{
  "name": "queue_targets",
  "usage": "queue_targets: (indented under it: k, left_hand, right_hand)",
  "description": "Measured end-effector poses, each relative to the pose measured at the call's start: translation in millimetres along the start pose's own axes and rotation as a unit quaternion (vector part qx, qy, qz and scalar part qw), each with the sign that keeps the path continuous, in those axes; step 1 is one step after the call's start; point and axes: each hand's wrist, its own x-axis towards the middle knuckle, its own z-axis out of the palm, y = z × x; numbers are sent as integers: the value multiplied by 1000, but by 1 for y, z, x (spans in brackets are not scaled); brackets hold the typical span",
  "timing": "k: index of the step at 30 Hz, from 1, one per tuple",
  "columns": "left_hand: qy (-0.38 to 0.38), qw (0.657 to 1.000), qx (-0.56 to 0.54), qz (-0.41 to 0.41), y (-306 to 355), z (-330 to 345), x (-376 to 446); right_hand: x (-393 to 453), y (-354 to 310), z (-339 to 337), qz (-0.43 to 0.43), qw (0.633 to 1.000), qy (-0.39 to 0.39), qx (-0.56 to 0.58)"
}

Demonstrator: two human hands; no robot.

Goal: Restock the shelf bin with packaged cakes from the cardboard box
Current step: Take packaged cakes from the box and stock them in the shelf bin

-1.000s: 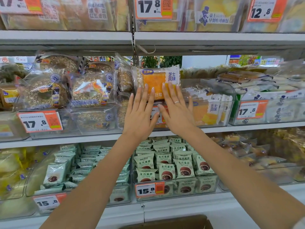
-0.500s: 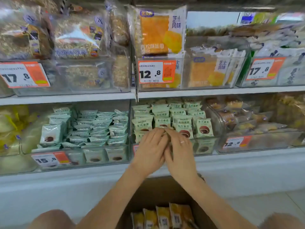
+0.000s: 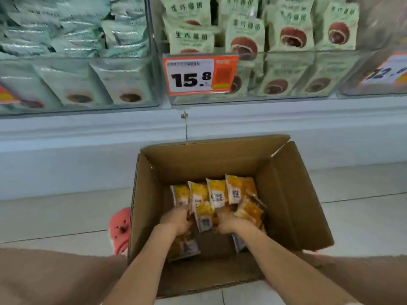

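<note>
An open cardboard box stands on the floor below the shelves. Several orange and yellow packaged cakes stand in a row inside it. Both my hands are down in the box. My left hand and my right hand close from either side on one cake packet between them. My fingers are hidden behind the packets and blurred. The target shelf bin is out of view above.
The lowest shelf holds clear bins of pale green snack packets with a 15.8 price tag. A white shelf base runs behind the box. A pink shoe sits left of the box; my knees flank it.
Both hands came down from the upper shelf bin, past the lower shelf, into the cardboard box. The view tilted down, and the hands now grasp a packet.
</note>
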Motion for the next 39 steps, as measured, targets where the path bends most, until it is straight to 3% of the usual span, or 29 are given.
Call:
queue_targets:
  k: [2, 7, 10, 13, 16, 21, 27, 31, 35, 37, 39]
  left_hand:
    - [-20, 999, -43, -20, -9, 8, 8]
    - [-43, 997, -32, -61, -23, 19, 26]
    - [-30, 995, -67, -61, -29, 21, 39]
    - [-11, 999, -12, -44, -40, 25, 43]
    - [-22, 999, 42, -12, -42, 28, 37]
    - [36, 996, 72, 29, -30, 12, 29]
    - [-45, 995, -35, 78, -20, -17, 6]
    - [23, 982, -159, 99, -2, -49, -26]
    - [120, 953, -247, 126, 19, -86, -69]
    - [144, 922, -336, 129, 28, -98, -89]
    - [165, 867, -453, 125, 35, -107, -105]
  right_hand:
    - [17, -6, -2, -2, 1000, -1, -8]
    - [37, -7, -14, -16, 979, 157, -129]
    - [38, -7, -9, -14, 977, 199, -81]
    - [35, -7, 14, -50, 963, 260, -46]
    - [31, -10, 38, -77, 964, 253, -23]
    - [26, -14, 56, -99, 979, 166, 66]
    - [-6, -14, 40, -74, 943, 110, 307]
    - [-43, -7, 16, -113, 954, 110, 254]
    - [-79, -4, -14, -146, 928, 229, 256]
    - [-101, -2, -30, -146, 889, 312, 301]
    - [-126, -1, -41, -169, 835, 351, 388]
